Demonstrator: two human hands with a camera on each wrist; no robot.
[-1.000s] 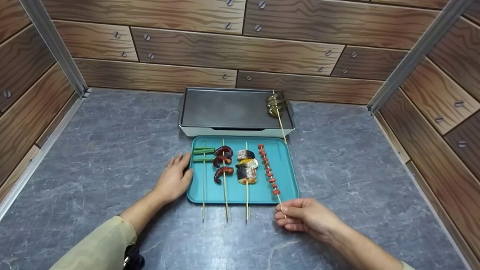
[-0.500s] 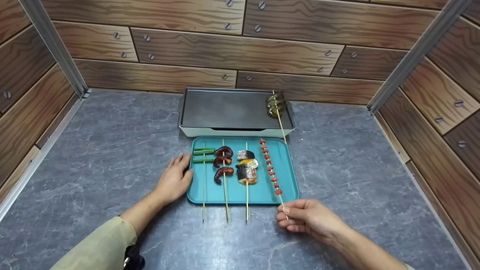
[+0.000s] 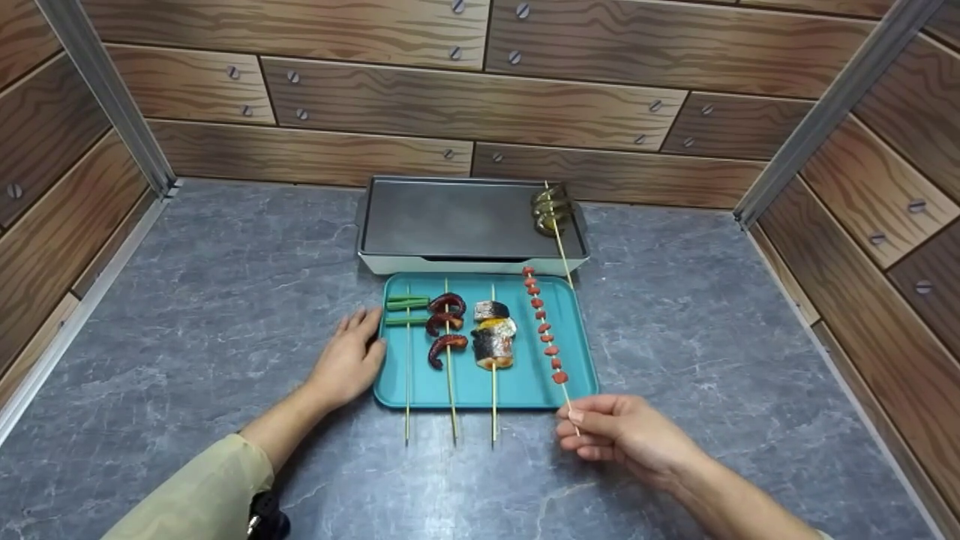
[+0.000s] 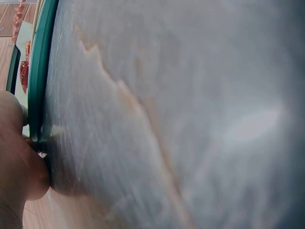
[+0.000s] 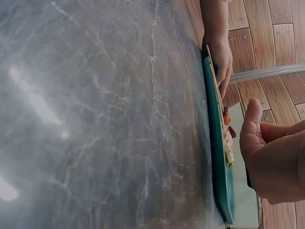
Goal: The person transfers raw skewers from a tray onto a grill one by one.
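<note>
In the head view my right hand (image 3: pixel 619 435) pinches the lower end of a skewer of small red pieces (image 3: pixel 545 337) between thumb and fingers. This skewer slants over the right part of a turquoise tray (image 3: pixel 577 352), its tip overlapping the griddle's front. My left hand (image 3: pixel 349 360) lies against the tray's left edge, fingers extended. On the tray lie a skewer with green stalks (image 3: pixel 409 302), one with octopus tentacles (image 3: pixel 448 341) and one with silvery fish chunks (image 3: pixel 493 345). The left wrist view shows the red-piece skewer (image 4: pixel 17 21) beyond the tray rim (image 4: pixel 42 62).
A dark flat griddle (image 3: pixel 450 217) with a pale base stands right behind the tray. At its right end lies a skewer of dark greenish pieces (image 3: pixel 551 210), its stick jutting past the front edge. Wood-patterned walls (image 3: pixel 480 112) enclose the grey marbled table (image 3: pixel 247 247).
The red-piece skewer has moved forward and slightly right in my right hand, its tip passing from over the tray to the griddle's front. My left hand stays put.
</note>
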